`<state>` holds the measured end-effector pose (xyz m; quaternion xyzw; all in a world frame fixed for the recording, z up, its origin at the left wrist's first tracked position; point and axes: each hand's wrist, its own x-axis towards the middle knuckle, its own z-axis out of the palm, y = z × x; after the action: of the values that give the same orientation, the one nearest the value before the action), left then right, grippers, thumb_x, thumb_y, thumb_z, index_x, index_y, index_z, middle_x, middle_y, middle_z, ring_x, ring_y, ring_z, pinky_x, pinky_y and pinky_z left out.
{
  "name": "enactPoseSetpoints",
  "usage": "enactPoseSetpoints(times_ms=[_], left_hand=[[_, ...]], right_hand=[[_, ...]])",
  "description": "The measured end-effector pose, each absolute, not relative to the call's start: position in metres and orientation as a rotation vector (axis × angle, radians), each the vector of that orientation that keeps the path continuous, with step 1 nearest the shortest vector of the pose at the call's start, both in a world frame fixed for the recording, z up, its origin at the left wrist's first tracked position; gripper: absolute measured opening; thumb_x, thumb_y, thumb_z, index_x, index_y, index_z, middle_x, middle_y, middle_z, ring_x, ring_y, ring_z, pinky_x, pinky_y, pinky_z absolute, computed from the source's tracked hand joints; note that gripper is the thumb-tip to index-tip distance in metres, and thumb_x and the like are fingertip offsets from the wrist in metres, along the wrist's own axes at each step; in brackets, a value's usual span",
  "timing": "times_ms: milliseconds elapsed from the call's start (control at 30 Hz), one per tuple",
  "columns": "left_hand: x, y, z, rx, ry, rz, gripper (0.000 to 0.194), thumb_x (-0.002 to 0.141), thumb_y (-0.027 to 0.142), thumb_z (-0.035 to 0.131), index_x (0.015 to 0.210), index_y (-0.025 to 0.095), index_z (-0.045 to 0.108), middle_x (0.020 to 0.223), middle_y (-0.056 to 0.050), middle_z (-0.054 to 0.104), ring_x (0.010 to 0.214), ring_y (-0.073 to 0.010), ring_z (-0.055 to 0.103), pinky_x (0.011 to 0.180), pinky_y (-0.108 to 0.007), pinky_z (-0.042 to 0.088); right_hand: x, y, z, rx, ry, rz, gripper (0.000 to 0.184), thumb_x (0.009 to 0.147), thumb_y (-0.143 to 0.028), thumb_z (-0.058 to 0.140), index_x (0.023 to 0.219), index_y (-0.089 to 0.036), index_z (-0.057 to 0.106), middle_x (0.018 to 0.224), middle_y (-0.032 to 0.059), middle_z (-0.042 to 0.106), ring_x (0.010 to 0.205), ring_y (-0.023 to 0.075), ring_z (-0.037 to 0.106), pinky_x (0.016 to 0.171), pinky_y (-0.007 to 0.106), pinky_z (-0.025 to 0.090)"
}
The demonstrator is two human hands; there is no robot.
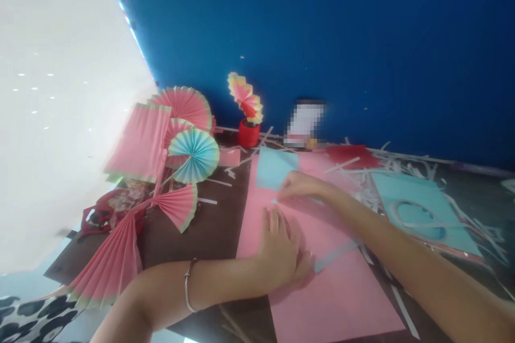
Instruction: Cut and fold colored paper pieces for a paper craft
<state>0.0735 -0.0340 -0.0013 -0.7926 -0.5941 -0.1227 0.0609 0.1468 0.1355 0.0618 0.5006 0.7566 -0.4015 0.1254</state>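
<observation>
**Pink paper sheet (333, 305) flat on dark tabletop (217, 236), both hands over it**

Position: the sheet lies directly beneath the hands, its long axis running away from the wearer and leaning left at the far end. A pale strip (336, 257) lies on it, angled up to the right from the left hand's thumb; of the two hands, the left (281, 249) is the nearer to it.

Grip: the left hand is spread palm down on the paper, clasping nothing. The right hand (300, 185) is curled, fingertips lowered beside a short pale strip end (274, 201); blur and the folded fingers leave it impossible to tell whether it pinches the strip or merely presses it. A light-blue paper piece (276, 166) lies flat just beyond the right hand.

Materials: the sheet is smooth, matte and unpleated. To the left stand sharply pleated paper fans, among them a round blue fan (197, 155) and a wedge-shaped pink fan (108, 262) with green edging. A zigzag paper piece (244, 96) rises from a red pot (248, 134). At right, a ring-shaped object (395, 217) rests on a turquoise sheet (392, 183), near loose white paper shreds (418, 169).
</observation>
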Motion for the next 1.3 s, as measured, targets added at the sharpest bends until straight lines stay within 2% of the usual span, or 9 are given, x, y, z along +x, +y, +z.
enactPoseSetpoints(times_ms=[167, 333, 633, 1067, 1300], left_hand=[[0.074, -0.033, -0.003, -2.409, -1.795, -0.377, 0.064, 0.082, 0.048, 0.034, 0.127, 0.003, 0.039, 0.118, -0.025, 0.051, 0.116, -0.0391, 0.039, 0.095, -0.057, 0.021], [0.073, -0.032, -0.007, -2.422, -1.783, -0.406, 0.064, 0.083, 0.049, 0.033, 0.128, 0.004, 0.038, 0.119, -0.024, 0.05, 0.116, -0.0385, 0.038, 0.094, -0.059, 0.02], [0.069, -0.03, -0.006, -2.472, -1.804, -0.42, 0.06, 0.083, 0.05, 0.031, 0.126, 0.008, 0.04, 0.128, -0.024, 0.042, 0.121, -0.0399, 0.031, 0.094, -0.062, 0.017], [0.069, -0.03, -0.001, -2.524, -1.843, -0.433, 0.061, 0.081, 0.051, 0.035, 0.125, 0.009, 0.042, 0.126, -0.023, 0.046, 0.123, -0.0428, 0.028, 0.094, -0.063, 0.017], [0.068, -0.031, 0.004, -2.576, -1.888, -0.405, 0.065, 0.079, 0.054, 0.036, 0.127, 0.01, 0.04, 0.132, -0.026, 0.037, 0.125, -0.0442, 0.024, 0.094, -0.064, 0.014]], right_hand=[[0.153, 0.142, 0.063, 1.473, 2.196, -1.155, 0.025, 0.05, -0.036, 0.072, 0.059, -0.014, 0.066, 0.053, 0.002, 0.057, 0.051, 0.0113, 0.048, 0.045, 0.022, 0.033], [0.158, 0.145, 0.059, 1.405, 2.175, -1.256, 0.029, 0.049, -0.04, 0.071, 0.057, -0.013, 0.065, 0.053, 0.0026, 0.058, 0.052, 0.0114, 0.049, 0.045, 0.021, 0.035], [0.159, 0.148, 0.05, 1.42, 2.185, -1.253, 0.019, 0.053, -0.031, 0.068, 0.056, -0.013, 0.065, 0.05, 0.0019, 0.056, 0.05, 0.0114, 0.049, 0.044, 0.022, 0.034], [0.166, 0.149, 0.06, 1.405, 2.168, -1.298, 0.022, 0.053, -0.034, 0.068, 0.062, -0.014, 0.067, 0.052, 0.0019, 0.059, 0.048, 0.0098, 0.048, 0.044, 0.02, 0.036], [0.177, 0.149, 0.065, 1.471, 2.156, -1.335, 0.02, 0.054, -0.029, 0.067, 0.064, -0.012, 0.067, 0.049, 0.0011, 0.056, 0.045, 0.0088, 0.045, 0.042, 0.02, 0.033]])
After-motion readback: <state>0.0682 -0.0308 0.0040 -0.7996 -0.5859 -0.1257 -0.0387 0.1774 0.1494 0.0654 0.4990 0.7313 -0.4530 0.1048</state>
